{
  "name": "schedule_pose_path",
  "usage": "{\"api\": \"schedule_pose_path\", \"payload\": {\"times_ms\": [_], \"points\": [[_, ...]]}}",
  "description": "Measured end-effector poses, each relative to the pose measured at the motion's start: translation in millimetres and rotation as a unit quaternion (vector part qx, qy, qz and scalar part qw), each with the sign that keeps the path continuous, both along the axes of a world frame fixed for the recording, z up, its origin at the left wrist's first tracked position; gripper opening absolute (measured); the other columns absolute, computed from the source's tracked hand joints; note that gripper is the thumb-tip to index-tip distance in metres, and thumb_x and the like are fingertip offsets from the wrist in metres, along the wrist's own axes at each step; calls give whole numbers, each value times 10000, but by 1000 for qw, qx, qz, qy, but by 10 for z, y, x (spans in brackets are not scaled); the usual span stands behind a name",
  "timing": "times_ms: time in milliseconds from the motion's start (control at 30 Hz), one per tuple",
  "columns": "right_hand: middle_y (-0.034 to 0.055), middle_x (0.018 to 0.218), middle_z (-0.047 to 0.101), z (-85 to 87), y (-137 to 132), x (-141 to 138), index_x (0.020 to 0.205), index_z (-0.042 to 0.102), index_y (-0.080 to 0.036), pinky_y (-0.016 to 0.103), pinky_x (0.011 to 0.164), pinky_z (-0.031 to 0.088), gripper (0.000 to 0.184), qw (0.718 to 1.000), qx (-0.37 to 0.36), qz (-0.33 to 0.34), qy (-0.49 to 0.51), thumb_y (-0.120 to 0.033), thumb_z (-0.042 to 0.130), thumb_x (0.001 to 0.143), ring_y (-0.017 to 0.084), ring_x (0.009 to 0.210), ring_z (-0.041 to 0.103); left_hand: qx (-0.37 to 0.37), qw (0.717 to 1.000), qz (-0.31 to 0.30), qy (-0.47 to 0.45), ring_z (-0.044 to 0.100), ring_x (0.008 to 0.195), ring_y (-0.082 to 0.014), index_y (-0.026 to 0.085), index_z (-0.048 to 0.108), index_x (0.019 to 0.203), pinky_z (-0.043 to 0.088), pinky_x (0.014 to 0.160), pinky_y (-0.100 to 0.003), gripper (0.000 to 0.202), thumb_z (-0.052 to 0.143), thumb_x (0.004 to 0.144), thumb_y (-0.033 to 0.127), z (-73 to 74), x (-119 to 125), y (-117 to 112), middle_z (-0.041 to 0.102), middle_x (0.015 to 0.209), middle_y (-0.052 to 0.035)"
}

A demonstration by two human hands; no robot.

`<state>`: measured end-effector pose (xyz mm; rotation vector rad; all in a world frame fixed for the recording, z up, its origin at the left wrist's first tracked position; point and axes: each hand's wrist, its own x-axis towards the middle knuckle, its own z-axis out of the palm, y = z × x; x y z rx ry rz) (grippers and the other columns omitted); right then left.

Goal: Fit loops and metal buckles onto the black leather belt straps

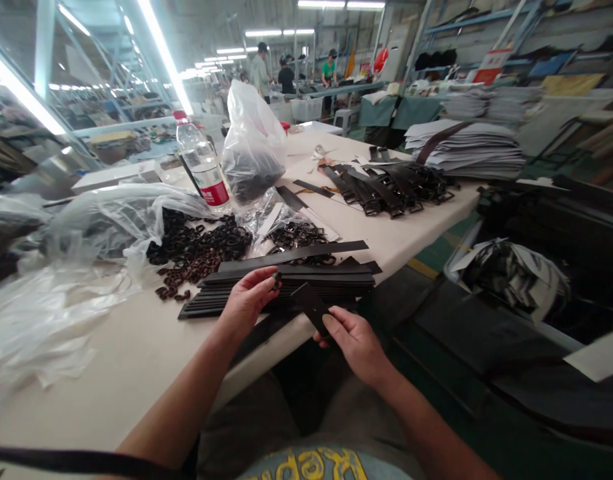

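Between thumb and fingers, my left hand (246, 297) pinches a small dark ring-like piece (276, 281), too small to make out fully. My right hand (349, 337) grips a flat black strap (310, 305) near the table's front edge, its free end pointing up and left toward the other hand. The two held pieces are apart. Just behind my hands lies a stack of black straps (286, 283). Heaps of small black loops (211, 241) and brown loops (183, 275) sit to the left of that stack. More dark metal pieces (299, 235) lie in an opened plastic bag behind it.
A water bottle (206, 167) and a tied plastic bag (253, 143) stand at the back. Buckled belts (386, 183) are piled by stacked white sheets (466, 150). Crumpled plastic (86, 240) covers the left side. A filled bin (516, 280) stands right. People (286, 75) work far off.
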<state>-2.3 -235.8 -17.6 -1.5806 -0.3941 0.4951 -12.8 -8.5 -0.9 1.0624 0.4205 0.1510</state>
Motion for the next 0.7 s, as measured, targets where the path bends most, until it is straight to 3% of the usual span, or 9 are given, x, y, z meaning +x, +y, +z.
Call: {"api": "schedule_pose_path", "payload": {"times_ms": [167,400,567,700], "points": [[28,729,703,34,40,80,801,644,-165,230,631,501,407,991,65,0,116,-563,610,876,123,620,627,-29,999,-26,10,703,741,-102,156,774,942,564,652,-150,405,913,574,253,-36,-17,-53,760,879,-37],[51,723,723,30,84,88,820,669,-150,210,561,508,346,953,156,-1,261,-494,701,819,119,573,642,-41,999,-19,9,718,766,-113,152,774,944,579,676,-163,353,888,617,224,-42,-30,-66,765,898,-41],[61,758,742,15,90,97,900,707,-151,244,616,564,260,924,212,-42,316,-405,699,846,134,613,682,-45,998,-37,3,724,785,-122,154,775,972,585,698,-168,371,884,624,217,-29,-40,-80,770,923,-51],[64,813,753,-9,128,90,909,703,-165,274,654,580,246,920,224,-76,312,-403,711,846,153,668,706,-46,998,-44,-1,722,770,-117,158,775,961,583,686,-163,365,887,618,212,-27,-41,-92,772,918,-49]]}}
